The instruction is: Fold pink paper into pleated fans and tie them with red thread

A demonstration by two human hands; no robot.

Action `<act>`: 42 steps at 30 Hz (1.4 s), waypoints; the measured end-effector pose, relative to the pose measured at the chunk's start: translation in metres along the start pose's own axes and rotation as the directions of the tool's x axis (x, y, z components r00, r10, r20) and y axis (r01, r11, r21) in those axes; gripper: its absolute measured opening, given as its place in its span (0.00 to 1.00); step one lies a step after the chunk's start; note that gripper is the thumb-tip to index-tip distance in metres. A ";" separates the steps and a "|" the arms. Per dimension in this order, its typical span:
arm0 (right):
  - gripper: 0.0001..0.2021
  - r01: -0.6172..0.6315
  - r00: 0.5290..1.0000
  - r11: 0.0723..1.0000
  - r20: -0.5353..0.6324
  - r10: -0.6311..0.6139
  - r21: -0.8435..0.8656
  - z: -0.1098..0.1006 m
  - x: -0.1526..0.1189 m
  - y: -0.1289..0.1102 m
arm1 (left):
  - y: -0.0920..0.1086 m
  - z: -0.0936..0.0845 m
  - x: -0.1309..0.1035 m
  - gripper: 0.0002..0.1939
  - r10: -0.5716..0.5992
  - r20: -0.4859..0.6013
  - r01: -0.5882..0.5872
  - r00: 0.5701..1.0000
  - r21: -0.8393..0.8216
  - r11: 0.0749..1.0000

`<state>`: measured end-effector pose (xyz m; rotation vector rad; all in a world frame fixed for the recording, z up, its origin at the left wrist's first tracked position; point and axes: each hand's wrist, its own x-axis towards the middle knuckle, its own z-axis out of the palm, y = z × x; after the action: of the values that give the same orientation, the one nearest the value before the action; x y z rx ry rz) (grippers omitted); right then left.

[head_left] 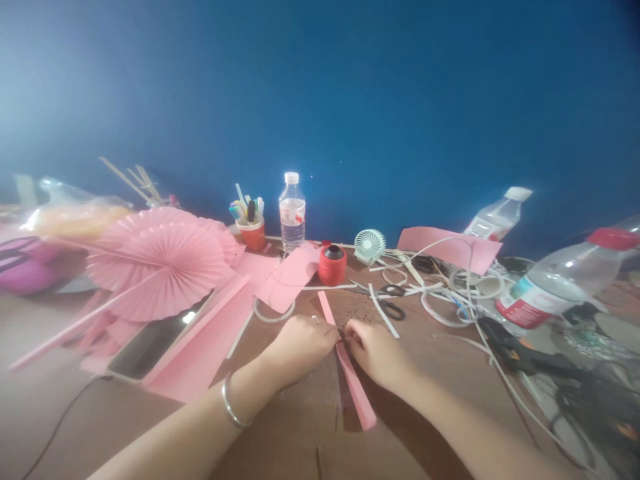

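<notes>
A narrow folded strip of pink paper (356, 390) lies slanted on the brown table in front of me. My left hand (305, 347), with a ring and a silver bangle, is closed on the strip about midway along it. Right beside it, my right hand (370, 347) has its fingers curled at the strip's right edge; a small dark spot shows between the two hands, too small to make out. Pink pleated paper fans (165, 263) rest at the left, over a dark phone (150, 347) and pink sheets (210, 347).
Behind stand a water bottle (293, 213), a red pen cup (251, 233), a red round container (332, 267) and a small fan (370, 245). Black scissors (392, 309), cables, white strips, a glue gun (530, 357) and a red-capped bottle (560, 283) crowd the right.
</notes>
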<state>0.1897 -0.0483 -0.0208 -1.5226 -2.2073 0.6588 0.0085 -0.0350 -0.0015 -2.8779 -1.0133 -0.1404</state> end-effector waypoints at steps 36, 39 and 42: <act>0.08 -0.206 0.972 0.962 0.075 0.223 -0.181 -0.027 -0.012 -0.016 | 0.002 -0.003 -0.001 0.06 -0.030 0.014 0.031 0.999 -0.050 0.998; 0.10 -0.181 0.969 0.970 0.136 0.204 -0.165 -0.022 -0.013 -0.015 | 0.002 -0.003 -0.002 0.06 -0.035 0.007 0.035 0.999 -0.053 0.998; 0.13 -0.151 0.980 0.984 0.115 0.161 -0.088 -0.016 -0.011 -0.015 | 0.002 -0.002 -0.002 0.06 -0.032 -0.004 0.031 0.999 -0.054 0.998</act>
<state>0.1909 -0.0607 0.0010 -1.7536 -2.2428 0.7384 0.0083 -0.0377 0.0001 -2.9090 -1.0707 -0.1792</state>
